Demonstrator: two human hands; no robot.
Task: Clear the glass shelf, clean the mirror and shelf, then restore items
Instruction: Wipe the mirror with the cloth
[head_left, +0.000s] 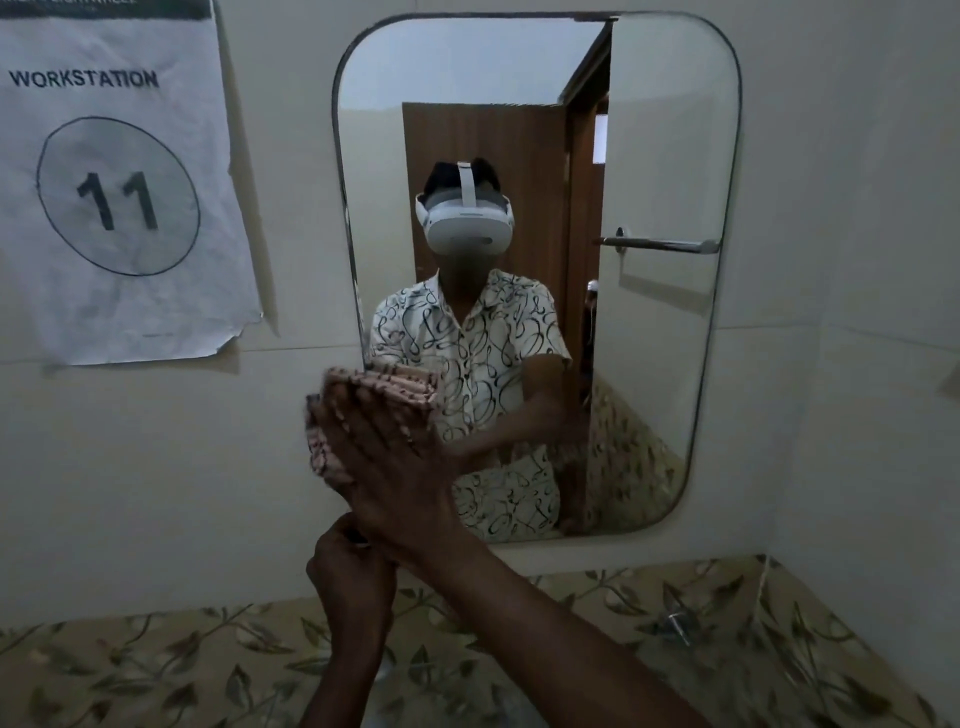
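- Now we press a pink cloth (363, 415) flat against the mirror (670, 171), at its lower left edge, with our right hand (384, 467), fingers spread wide over it.
- Our left hand (348, 577) curls closed just under the right wrist; whether it grips anything, we cannot tell.
- Up left, a paper sign (114, 176) on the wall (145, 467) reads WORKSTATION 11.

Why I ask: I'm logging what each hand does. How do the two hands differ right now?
The right hand is raised, fingers spread flat, pressing the pink cloth on the mirror. The left hand sits lower, fingers curled at the right wrist, off the cloth. Both are bare.
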